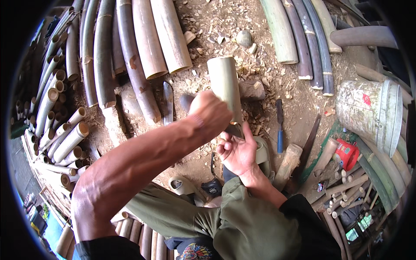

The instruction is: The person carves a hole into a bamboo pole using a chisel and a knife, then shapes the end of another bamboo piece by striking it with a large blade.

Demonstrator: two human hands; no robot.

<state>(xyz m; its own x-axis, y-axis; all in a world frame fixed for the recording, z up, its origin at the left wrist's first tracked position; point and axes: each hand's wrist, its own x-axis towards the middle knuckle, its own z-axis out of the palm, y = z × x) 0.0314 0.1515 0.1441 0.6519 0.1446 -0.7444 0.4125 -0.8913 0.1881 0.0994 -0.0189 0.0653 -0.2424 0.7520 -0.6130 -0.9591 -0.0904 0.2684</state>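
A pale, scraped bamboo tube stands tilted before me, its upper end toward the far side. My left hand is a fist round a knife, whose dark handle sticks out on the left. The knife's blade shows below the fist, against the tube's near end. My right hand is palm up, fingers curled and thumb raised at the blade's far end, seemingly pinching it. The tube's lower end is hidden by both hands.
Wood chips cover the dirt floor. Bamboo poles lie at far left, others at far right. A blue-handled chisel-like tool, a saw-like blade, a dirty white bucket and a red container are on the right.
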